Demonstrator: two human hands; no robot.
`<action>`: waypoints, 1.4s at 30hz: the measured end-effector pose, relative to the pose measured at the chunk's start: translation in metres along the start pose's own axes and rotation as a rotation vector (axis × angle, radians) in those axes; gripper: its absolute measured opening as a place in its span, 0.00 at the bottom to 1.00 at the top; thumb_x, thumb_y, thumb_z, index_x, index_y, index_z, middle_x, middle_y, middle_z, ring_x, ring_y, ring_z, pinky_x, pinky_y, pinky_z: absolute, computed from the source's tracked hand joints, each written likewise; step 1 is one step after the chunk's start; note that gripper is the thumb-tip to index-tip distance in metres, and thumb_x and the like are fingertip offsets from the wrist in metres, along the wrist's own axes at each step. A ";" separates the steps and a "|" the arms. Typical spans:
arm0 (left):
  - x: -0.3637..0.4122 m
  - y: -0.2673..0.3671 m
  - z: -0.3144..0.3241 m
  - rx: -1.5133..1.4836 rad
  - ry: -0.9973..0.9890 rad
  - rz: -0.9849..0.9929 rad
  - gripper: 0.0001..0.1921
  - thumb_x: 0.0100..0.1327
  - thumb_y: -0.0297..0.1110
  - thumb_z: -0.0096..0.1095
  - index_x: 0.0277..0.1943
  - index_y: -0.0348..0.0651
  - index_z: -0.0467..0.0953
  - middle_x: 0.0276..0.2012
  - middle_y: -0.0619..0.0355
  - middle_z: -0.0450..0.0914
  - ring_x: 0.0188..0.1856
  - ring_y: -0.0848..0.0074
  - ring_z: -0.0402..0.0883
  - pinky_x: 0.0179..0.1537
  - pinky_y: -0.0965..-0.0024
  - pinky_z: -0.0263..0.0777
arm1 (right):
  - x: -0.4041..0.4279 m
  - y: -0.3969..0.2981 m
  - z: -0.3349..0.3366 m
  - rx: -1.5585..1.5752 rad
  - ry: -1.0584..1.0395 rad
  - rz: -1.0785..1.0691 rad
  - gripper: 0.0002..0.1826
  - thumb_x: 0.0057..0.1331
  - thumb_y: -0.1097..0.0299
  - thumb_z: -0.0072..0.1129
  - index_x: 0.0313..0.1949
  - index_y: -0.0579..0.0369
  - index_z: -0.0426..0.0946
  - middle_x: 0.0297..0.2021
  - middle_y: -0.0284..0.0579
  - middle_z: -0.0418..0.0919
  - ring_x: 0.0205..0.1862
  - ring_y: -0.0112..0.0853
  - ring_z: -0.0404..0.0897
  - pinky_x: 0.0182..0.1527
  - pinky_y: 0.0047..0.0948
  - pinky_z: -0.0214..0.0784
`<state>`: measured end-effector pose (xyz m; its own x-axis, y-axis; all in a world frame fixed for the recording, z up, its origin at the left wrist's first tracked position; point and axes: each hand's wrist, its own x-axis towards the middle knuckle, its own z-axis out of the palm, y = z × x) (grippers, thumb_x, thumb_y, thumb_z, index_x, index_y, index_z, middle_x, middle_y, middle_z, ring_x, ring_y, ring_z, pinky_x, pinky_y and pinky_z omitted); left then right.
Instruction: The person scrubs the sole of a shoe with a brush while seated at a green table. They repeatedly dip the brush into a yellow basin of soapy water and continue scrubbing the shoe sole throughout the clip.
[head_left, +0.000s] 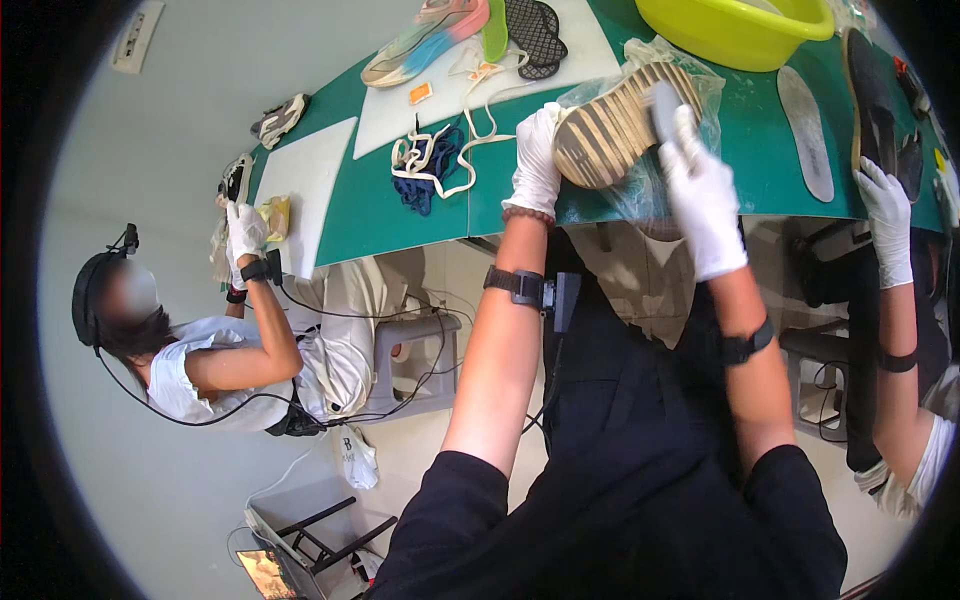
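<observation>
My left hand (537, 159), in a white glove, grips one end of a shoe (600, 142) whose striped tan and dark sole faces up towards me. In my gloved right hand (701, 195) is a grey brush (664, 111), blurred, lying against the sole near the shoe's other end. A crumpled clear plastic bag (637, 196) spreads under the shoe and hangs over the table edge. The shoe's upper is mostly hidden beneath its sole.
The green table (367, 232) holds a yellow-green basin (739, 34), a grey insole (806, 135), cream and navy laces (427, 169), and a multicoloured shoe (424, 41) on a white board (390, 116). Co-workers sit on both sides; one person's gloved hand (885, 210) touches a dark shoe (870, 105).
</observation>
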<state>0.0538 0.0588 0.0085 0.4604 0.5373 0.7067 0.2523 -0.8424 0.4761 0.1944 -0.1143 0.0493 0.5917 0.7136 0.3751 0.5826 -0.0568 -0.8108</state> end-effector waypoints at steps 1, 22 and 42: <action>0.000 0.000 0.001 -0.041 -0.007 -0.045 0.02 0.63 0.28 0.54 0.34 0.41 0.72 0.28 0.48 0.77 0.34 0.55 0.79 0.34 0.60 0.73 | 0.015 0.021 0.001 -0.057 0.065 -0.012 0.25 0.68 0.60 0.51 0.63 0.52 0.68 0.33 0.66 0.78 0.37 0.54 0.81 0.37 0.43 0.72; -0.003 -0.015 0.007 0.069 0.009 0.070 0.05 0.58 0.29 0.60 0.35 0.42 0.71 0.30 0.49 0.75 0.34 0.54 0.77 0.34 0.60 0.72 | -0.057 -0.015 0.021 -0.235 -0.039 -0.313 0.33 0.65 0.63 0.56 0.69 0.43 0.59 0.18 0.59 0.73 0.23 0.54 0.78 0.29 0.49 0.70; 0.003 -0.002 0.006 -0.019 0.035 -0.021 0.05 0.64 0.28 0.53 0.33 0.39 0.74 0.28 0.47 0.80 0.32 0.56 0.81 0.33 0.63 0.73 | 0.021 0.033 0.000 -0.149 0.108 0.006 0.26 0.70 0.57 0.48 0.64 0.54 0.67 0.33 0.62 0.80 0.37 0.54 0.81 0.40 0.46 0.73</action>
<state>0.0594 0.0614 0.0064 0.4253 0.5561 0.7141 0.2450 -0.8302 0.5007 0.2265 -0.1011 0.0309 0.6469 0.6343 0.4233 0.6502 -0.1689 -0.7407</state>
